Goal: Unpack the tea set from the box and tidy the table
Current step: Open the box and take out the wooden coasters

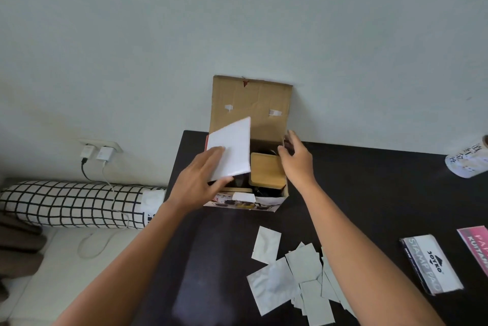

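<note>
Dark table (369, 193) against a pale wall: your open box (248, 167) sits at its far edge, tea set still inside. Your left hand (200, 180) pinches a white foam sheet (232, 151) lifted from the top; your right hand (295, 159), fingers loosely spread, touches the box's right wall. Next, I'd judge, set the sheet aside and lift out the wooden lid (266, 170).

One box (250, 104), one white sheet (232, 148), two hands, two wall plugs.

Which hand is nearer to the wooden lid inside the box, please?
Right. The right hand hovers at the wooden lid's right edge; the left hand holds a white sheet to its left.
</note>
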